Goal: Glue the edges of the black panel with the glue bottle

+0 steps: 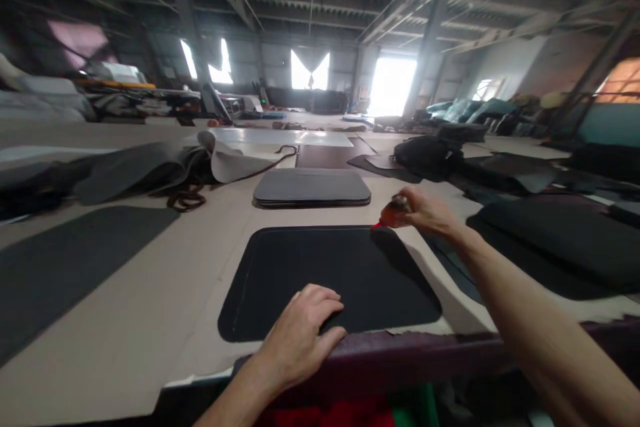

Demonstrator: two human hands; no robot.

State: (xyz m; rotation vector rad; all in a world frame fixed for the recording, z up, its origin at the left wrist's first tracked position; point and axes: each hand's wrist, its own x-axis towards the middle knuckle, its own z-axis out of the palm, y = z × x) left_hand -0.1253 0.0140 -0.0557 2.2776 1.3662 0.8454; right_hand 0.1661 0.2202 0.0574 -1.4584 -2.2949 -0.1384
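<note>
A black rounded-corner panel [320,273] lies flat on the pale table in front of me, with a thin light line along its far and left edges. My left hand [307,320] rests on its near edge, fingers stretched out and holding nothing. At the far right corner, my right hand [420,210] is wrapped around a small orange-brown squeeze bottle [395,212]. The bottle's red nozzle [377,224] points down and left, at the panel's far edge; whether the tip touches cannot be made out. Beyond the panel sits a stack of grey rounded panels [313,187].
Dark sheet material [75,260] covers the table's left side, with crumpled grey sheets [145,170] behind it. On the right lie a large dark padded piece [560,240] and a black bundle [427,157]. Purple fabric [400,360] drapes along the near edge.
</note>
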